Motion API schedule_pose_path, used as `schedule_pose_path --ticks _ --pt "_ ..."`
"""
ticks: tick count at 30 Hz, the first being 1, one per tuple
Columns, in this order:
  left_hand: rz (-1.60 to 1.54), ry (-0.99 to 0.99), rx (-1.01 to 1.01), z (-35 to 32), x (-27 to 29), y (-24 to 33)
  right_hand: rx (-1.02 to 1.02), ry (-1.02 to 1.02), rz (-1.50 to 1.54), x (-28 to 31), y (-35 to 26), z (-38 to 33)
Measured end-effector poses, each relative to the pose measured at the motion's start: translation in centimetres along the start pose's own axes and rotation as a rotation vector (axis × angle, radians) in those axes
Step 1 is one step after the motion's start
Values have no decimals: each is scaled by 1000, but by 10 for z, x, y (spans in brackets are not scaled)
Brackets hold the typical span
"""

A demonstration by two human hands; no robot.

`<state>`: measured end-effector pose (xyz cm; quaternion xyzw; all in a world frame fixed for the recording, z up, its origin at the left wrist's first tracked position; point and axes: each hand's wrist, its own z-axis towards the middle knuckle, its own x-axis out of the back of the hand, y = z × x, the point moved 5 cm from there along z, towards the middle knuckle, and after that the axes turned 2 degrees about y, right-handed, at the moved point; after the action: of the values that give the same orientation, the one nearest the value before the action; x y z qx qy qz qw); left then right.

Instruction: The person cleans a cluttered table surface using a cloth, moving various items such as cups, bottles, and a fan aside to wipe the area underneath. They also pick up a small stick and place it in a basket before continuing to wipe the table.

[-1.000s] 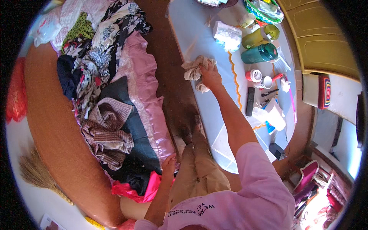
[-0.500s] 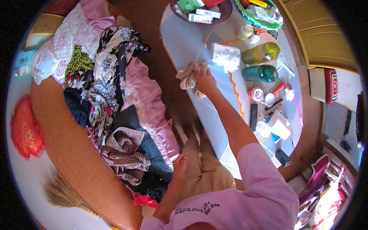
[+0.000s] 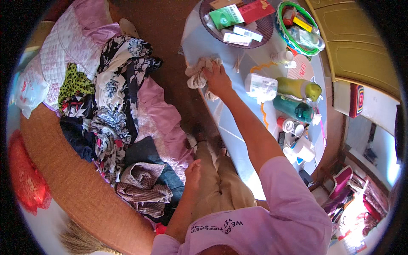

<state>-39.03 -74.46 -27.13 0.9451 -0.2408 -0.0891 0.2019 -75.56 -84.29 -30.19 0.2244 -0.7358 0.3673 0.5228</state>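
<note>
My right hand (image 3: 217,80) presses down on a crumpled beige cloth (image 3: 196,73) at the left edge of the table (image 3: 238,127), its fingers bent over the fabric. Part of the cloth overhangs that edge. To the right of this hand lies a clear-wrapped white pack (image 3: 260,86). My left hand (image 3: 192,173) is held above my lap, fingers curled in with nothing visible in them, close to the pink ruffled bedding (image 3: 159,106).
A purple basket (image 3: 267,36) of boxes and a green-rimmed basket (image 3: 279,17) stand at the table's far end. A yellow-green bottle (image 3: 293,87), a teal bottle (image 3: 293,107) and white cups line its right side. Clothes (image 3: 142,187) cover the seat at left.
My right hand has pushed the cloth farther along the table's left edge, away from me. The view has shifted, showing more of both baskets. My left hand stays closed near my lap.
</note>
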Motion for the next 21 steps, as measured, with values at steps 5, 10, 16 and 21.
schedule_pose_path --ticks 5,10,16,21 --pt "55 83 -26 22 36 -3 -36 51 -43 -4 -2 51" --pt "-7 106 65 19 45 12 18 147 -106 -2 -3 91" --pt "-67 200 114 21 45 -14 74 261 -24 2 -7 164" --pt "-52 197 45 16 40 -33 152 340 -186 0 -15 191"
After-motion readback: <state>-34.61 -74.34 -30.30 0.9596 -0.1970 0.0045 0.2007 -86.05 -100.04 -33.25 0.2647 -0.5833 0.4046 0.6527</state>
